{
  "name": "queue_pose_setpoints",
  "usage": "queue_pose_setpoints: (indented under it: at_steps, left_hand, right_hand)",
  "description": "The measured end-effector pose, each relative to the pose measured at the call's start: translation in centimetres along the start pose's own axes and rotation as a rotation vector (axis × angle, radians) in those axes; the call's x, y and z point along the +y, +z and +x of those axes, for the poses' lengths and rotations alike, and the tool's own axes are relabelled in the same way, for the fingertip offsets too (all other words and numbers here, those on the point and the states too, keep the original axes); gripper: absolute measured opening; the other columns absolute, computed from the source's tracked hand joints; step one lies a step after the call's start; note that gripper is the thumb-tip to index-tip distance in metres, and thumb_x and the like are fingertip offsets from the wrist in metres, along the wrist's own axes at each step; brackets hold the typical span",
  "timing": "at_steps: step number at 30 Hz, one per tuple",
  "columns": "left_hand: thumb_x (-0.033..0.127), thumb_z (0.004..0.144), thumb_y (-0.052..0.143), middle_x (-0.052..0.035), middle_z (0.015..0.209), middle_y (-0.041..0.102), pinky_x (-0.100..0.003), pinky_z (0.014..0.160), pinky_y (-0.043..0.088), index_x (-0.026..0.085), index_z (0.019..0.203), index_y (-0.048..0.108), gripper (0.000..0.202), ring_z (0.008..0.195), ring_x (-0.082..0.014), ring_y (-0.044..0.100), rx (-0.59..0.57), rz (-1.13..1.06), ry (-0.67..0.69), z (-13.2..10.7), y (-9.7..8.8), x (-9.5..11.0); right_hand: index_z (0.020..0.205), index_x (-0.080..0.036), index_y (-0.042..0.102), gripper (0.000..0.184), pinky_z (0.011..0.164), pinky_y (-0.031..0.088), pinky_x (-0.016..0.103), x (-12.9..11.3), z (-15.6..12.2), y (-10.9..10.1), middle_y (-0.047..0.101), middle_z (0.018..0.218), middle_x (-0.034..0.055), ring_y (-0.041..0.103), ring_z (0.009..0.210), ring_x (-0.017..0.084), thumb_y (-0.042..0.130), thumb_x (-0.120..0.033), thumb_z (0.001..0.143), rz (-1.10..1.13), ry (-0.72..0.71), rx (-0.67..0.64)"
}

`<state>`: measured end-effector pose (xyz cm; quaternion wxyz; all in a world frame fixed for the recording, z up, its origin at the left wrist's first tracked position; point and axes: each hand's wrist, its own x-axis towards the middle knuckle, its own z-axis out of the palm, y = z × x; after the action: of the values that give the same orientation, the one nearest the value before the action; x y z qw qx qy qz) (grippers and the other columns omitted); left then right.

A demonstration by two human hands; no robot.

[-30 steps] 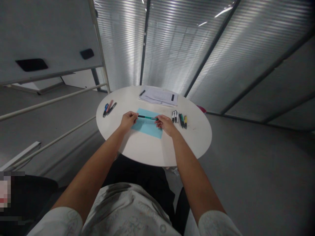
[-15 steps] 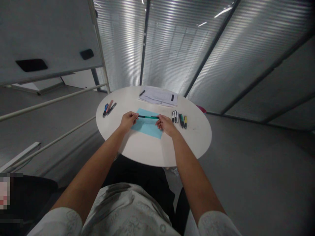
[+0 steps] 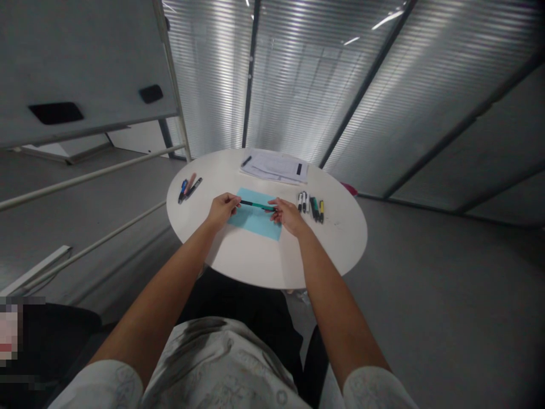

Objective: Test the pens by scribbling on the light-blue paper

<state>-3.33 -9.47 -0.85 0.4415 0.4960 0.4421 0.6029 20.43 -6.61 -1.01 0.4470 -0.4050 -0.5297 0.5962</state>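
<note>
Green pen (image 3: 258,205), light & stiff, clamped at both ends by my L hand (image 3: 222,209) & R hand (image 3: 289,217), above blue sheet (image 3: 255,224).

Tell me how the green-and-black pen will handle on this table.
The green-and-black pen looks slim and round, so it would probably roll on the smooth white table. It seems rigid and light: the left hand and right hand hold it only at its ends, without sag.

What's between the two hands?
In the head view, a slim green-and-black pen spans from the left hand to the right hand, held at both ends above a light-blue rectangular sheet.
</note>
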Motion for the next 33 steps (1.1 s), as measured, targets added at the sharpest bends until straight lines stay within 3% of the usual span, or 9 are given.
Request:
queue_pose_setpoints:
  at_steps: [5, 9, 11, 16, 22, 24, 27, 29, 33]
  left_hand:
    - [0.041, 0.070, 0.073, 0.0006, 0.057, 0.058, -0.023, 0.043, 0.032, 0.015, 0.069, 0.061, 0.028, 0.044, -0.0074, 0.046, 0.011, 0.002, 0.001, 0.08, -0.01, -0.05]
    - [0.041, 0.069, 0.072, 0.0010, 0.056, 0.058, -0.023, 0.043, 0.031, 0.015, 0.069, 0.060, 0.028, 0.043, -0.0070, 0.044, 0.029, 0.007, 0.002, 0.11, 0.02, -0.07]
    - [0.041, 0.070, 0.072, 0.0007, 0.056, 0.059, -0.023, 0.043, 0.031, 0.015, 0.069, 0.061, 0.028, 0.043, -0.0070, 0.044, 0.027, 0.012, 0.001, 0.11, 0.03, -0.07]
    - [0.042, 0.070, 0.072, -0.0004, 0.061, 0.062, -0.023, 0.043, 0.032, 0.015, 0.070, 0.061, 0.028, 0.044, -0.0070, 0.046, 0.023, 0.009, 0.000, 0.17, 0.01, -0.11]
    - [0.041, 0.070, 0.072, -0.0009, 0.063, 0.063, -0.022, 0.043, 0.031, 0.015, 0.071, 0.062, 0.028, 0.044, -0.0067, 0.045, 0.025, 0.009, -0.005, 0.13, -0.01, -0.14]
    - [0.041, 0.070, 0.073, -0.0010, 0.063, 0.063, -0.022, 0.043, 0.031, 0.015, 0.072, 0.062, 0.028, 0.044, -0.0068, 0.046, 0.020, 0.012, 0.001, 0.12, -0.03, -0.19]
    - [0.041, 0.070, 0.073, -0.0009, 0.063, 0.062, -0.022, 0.044, 0.032, 0.015, 0.071, 0.062, 0.028, 0.044, -0.0068, 0.046, 0.027, 0.013, 0.004, 0.15, -0.07, -0.25]
    - [0.041, 0.071, 0.072, -0.0010, 0.062, 0.062, -0.023, 0.044, 0.032, 0.015, 0.071, 0.062, 0.028, 0.044, -0.0069, 0.045, 0.033, 0.016, 0.004, 0.15, -0.07, -0.23]
    - [0.042, 0.070, 0.072, -0.0013, 0.062, 0.062, -0.023, 0.043, 0.030, 0.016, 0.070, 0.061, 0.028, 0.044, -0.0069, 0.045, 0.037, 0.015, 0.000, 0.07, 0.00, -0.06]
  right_hand:
    - [0.094, -0.016, 0.065, 0.036, 0.034, 0.033, 0.019, 0.00, -0.23, -0.13, 0.063, 0.055, 0.0009, 0.051, 0.039, 0.009, 0.065, -0.050, 0.082, -0.092, -0.008, -0.031]
    - [0.100, -0.020, 0.064, 0.040, 0.043, 0.042, 0.018, -0.13, -0.47, -0.07, 0.070, 0.081, 0.0013, 0.061, 0.055, 0.010, 0.080, -0.032, 0.064, -0.066, -0.090, -0.044]
    - [0.101, -0.019, 0.064, 0.040, 0.044, 0.043, 0.019, -0.15, -0.44, -0.05, 0.071, 0.085, 0.0027, 0.062, 0.057, 0.010, 0.078, -0.034, 0.066, -0.035, -0.073, -0.049]
    - [0.093, -0.016, 0.065, 0.038, 0.039, 0.038, 0.020, 0.16, -0.14, -0.18, 0.063, 0.059, 0.0008, 0.054, 0.044, 0.010, 0.066, -0.052, 0.078, -0.086, -0.011, -0.033]
    - [0.102, -0.022, 0.065, 0.047, 0.047, 0.045, 0.019, 0.00, -0.36, -0.10, 0.065, 0.085, -0.0004, 0.063, 0.064, 0.011, 0.083, -0.031, 0.060, -0.051, -0.115, -0.050]
    - [0.101, -0.020, 0.064, 0.039, 0.046, 0.045, 0.020, -0.12, -0.39, -0.03, 0.066, 0.085, 0.0020, 0.063, 0.062, 0.011, 0.077, -0.039, 0.069, -0.028, -0.069, -0.058]
    - [0.099, -0.017, 0.064, 0.038, 0.042, 0.043, 0.020, -0.12, -0.33, -0.02, 0.066, 0.071, 0.0030, 0.059, 0.052, 0.011, 0.065, -0.051, 0.080, -0.066, -0.006, -0.046]
    - [0.100, -0.018, 0.064, 0.037, 0.042, 0.042, 0.019, -0.07, -0.32, -0.05, 0.065, 0.069, 0.0013, 0.058, 0.051, 0.010, 0.071, -0.046, 0.077, -0.104, -0.037, -0.049]
    - [0.105, -0.022, 0.063, 0.046, 0.044, 0.044, 0.018, -0.19, -0.43, 0.03, 0.065, 0.083, -0.0011, 0.063, 0.061, 0.010, 0.080, -0.029, 0.064, -0.056, -0.099, -0.045]
